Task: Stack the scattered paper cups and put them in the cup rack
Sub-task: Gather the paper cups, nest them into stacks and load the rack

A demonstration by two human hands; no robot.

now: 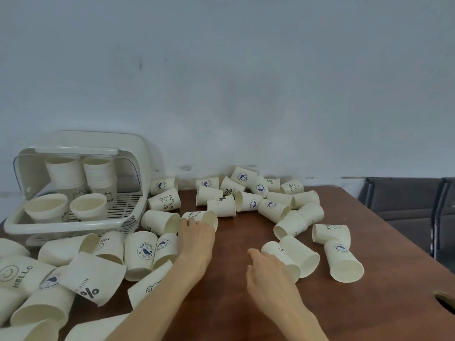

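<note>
The lying cup (200, 217) is touched by the left hand (197, 238); whether it is gripped cannot be told. The right hand (268, 271), loosely open, is empty. The cup should be held at its rim.

Cup rack (22, 225) at table's (246, 316) back left holds 4 stacks; loose cups (256, 193) scattered rightward

Left hand (197, 236) grips lying cup (200, 217); right hand (267, 269) touches another cup (280, 258).

Brown wooden table (246, 313) is just covered in paper cups (270, 205), most tipped on their sides, all over the place. White cup rack (22, 226) sits at the back left corner.
</note>
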